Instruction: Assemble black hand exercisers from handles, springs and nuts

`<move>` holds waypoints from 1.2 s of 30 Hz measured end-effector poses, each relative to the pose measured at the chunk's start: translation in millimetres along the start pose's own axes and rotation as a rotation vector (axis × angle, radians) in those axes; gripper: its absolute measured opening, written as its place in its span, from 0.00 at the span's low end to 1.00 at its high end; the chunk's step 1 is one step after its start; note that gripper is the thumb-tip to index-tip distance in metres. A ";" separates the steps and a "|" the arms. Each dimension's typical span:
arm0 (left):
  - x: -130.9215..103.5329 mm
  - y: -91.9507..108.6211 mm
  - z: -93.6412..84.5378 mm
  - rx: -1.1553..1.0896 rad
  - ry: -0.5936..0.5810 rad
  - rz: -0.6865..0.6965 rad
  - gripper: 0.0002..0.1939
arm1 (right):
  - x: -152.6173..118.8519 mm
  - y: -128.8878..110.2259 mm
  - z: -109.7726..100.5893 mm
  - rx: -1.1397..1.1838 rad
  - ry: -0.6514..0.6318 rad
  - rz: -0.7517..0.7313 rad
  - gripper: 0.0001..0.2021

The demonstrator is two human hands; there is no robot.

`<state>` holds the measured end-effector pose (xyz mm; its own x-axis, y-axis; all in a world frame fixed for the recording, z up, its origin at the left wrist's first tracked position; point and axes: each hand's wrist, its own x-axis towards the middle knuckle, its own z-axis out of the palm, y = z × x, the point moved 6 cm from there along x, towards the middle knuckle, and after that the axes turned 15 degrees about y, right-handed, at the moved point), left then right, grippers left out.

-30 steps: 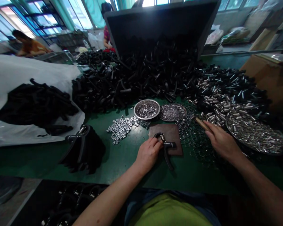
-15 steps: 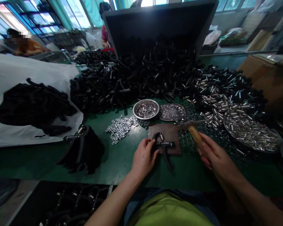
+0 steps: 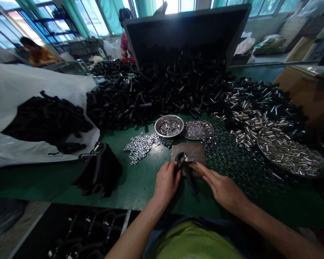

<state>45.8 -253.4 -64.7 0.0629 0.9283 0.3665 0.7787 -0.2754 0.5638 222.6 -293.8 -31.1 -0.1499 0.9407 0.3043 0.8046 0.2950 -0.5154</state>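
A: Where is the black sprung piece (image 3: 191, 181)?

B: On the brown plate (image 3: 202, 151), against the fingers of the left hand (image 3: 166, 183), its curved lower arm reaching past the plate's near edge over the green table (image 3: 140, 187).

A: And the fingers themselves?

B: The left ones are clamped on the piece's side. Those of the right hand (image 3: 226, 189) are closed around the handle of a hammer (image 3: 196, 168), whose head lies over the piece; whether it touches cannot be told.

A: What could go wrong?

B: A slanted blow might glance off the smooth surface into the left fingertips, since they sit just beside the head. A slack left grip could let the piece pivot, as its arm overhangs.

A: How do the materials look?

B: The piece seems dull, hard plastic; the plate is flat and squarish, the hammer's handle pale wood. Farther out, beyond the left fingertips, lie shiny little ring-shaped parts (image 3: 137, 148) and a round steel bowl (image 3: 169, 135). Past the right knuckles come thin dark wire rings (image 3: 232, 169), then bright coiled springs (image 3: 248, 126).
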 end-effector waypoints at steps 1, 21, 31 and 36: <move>0.8 -0.2 -0.6 -0.011 -0.009 -0.003 0.11 | -0.5 5.9 2.2 -0.038 -0.007 -0.009 0.23; 8.6 38.9 -8.7 -0.457 -0.305 -0.260 0.18 | 129.3 98.6 -1.2 -0.427 0.114 -0.064 0.12; 164.5 46.2 69.1 0.341 -0.039 0.464 0.12 | 187.0 102.2 47.7 -0.446 -0.039 -0.019 0.07; 180.6 45.1 104.5 0.324 -0.078 0.510 0.14 | 185.9 111.4 38.4 -0.438 -0.010 0.040 0.11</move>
<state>157.6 -72.1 -50.4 0.5142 0.7181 0.4690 0.7879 -0.6115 0.0727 262.3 -79.7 -62.8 -0.1172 0.9522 0.2821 0.9772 0.1612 -0.1383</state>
